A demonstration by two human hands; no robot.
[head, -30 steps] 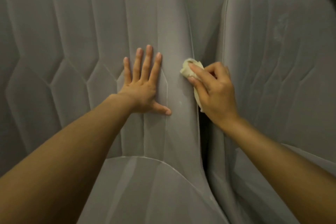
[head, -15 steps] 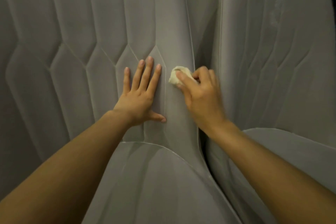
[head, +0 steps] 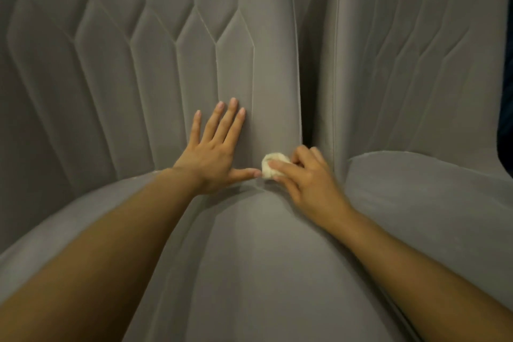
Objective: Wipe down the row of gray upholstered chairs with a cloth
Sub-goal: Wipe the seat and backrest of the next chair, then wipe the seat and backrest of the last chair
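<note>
Two gray upholstered chairs stand side by side. The left chair [head: 138, 50] has a quilted backrest and fills most of the view; the right chair [head: 416, 64] is beside it. My left hand [head: 213, 153] lies flat with straight fingers on the left chair's backrest, just above the seat. My right hand [head: 305, 178] grips a small bunched cream cloth [head: 270, 165] and presses it at the bottom of the backrest's right side, where it meets the seat. The cloth sits next to my left thumb.
A narrow dark gap [head: 306, 136] runs between the two chairs. The left chair's seat cushion [head: 263, 272] spreads below my arms. A dark area shows past the right chair at the far right edge [head: 506, 133].
My right hand has slid the cloth down the backrest's right side to the seat junction. My left hand has also dropped lower on the backrest. The view has tilted downward.
</note>
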